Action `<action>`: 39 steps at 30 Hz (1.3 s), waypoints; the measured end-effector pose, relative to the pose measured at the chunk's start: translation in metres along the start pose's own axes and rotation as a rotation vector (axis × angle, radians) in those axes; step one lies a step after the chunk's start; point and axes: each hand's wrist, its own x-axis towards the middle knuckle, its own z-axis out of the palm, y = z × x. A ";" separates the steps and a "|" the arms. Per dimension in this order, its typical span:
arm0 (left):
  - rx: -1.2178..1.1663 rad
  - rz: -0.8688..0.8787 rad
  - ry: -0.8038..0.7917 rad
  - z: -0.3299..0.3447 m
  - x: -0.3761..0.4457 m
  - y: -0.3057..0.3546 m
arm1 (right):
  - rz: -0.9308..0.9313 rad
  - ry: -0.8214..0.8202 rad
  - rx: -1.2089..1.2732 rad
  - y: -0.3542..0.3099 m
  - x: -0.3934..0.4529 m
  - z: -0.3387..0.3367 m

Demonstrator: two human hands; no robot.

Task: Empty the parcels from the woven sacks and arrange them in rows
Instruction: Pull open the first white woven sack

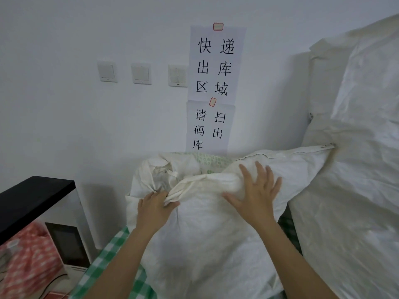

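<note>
A bulging white woven sack point(207, 229) stands on green checked cloth point(112, 253) against the wall, its contents hidden. The left hand point(154, 209) grips its twisted neck point(194, 187); the right hand point(255, 194) rests on it, fingers spread. A larger white sack point(354, 169) leans beside, partly cut off.

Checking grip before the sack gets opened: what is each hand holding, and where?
The left hand grips the woven sack by its twisted neck; the right hand rests flat on it, holding nothing.
</note>
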 end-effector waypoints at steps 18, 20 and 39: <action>0.103 -0.250 -0.133 -0.006 -0.003 -0.027 | 0.233 -0.221 -0.182 0.044 -0.023 0.036; 0.079 -0.270 -0.182 0.001 0.002 -0.037 | 0.343 -0.224 -0.163 0.040 -0.022 0.039; -0.469 -0.082 0.298 -0.064 0.090 0.062 | 0.440 -0.074 0.785 -0.033 0.110 -0.018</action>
